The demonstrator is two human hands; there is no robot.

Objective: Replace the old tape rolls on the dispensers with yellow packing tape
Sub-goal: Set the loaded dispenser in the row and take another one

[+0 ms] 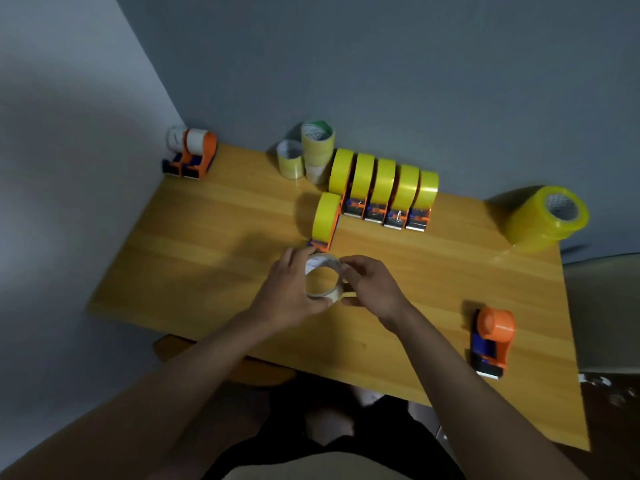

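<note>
Both hands, L [291, 292] & R [372, 289], fingers curled round near-spent pale tape roll [322, 277] above worktop [207, 258] centre; risk: loose end re-sticks, or roll slips onto loaded dispenser [325, 220]

Wooden table [207, 237] carries dispensers [384, 192] and, seemingly, tape rolls [545, 218].

Left hand [289, 289] grips a nearly spent pale roll [322, 276] above the wooden surface [214, 237]; right hand [372, 287] pinches its right edge. Just beyond, one yellow-loaded dispenser [325, 220]; behind it a row of loaded dispensers [384, 192]. Empty orange dispenser [491, 341] near right. Yellow roll stack [543, 220] far right.
</note>
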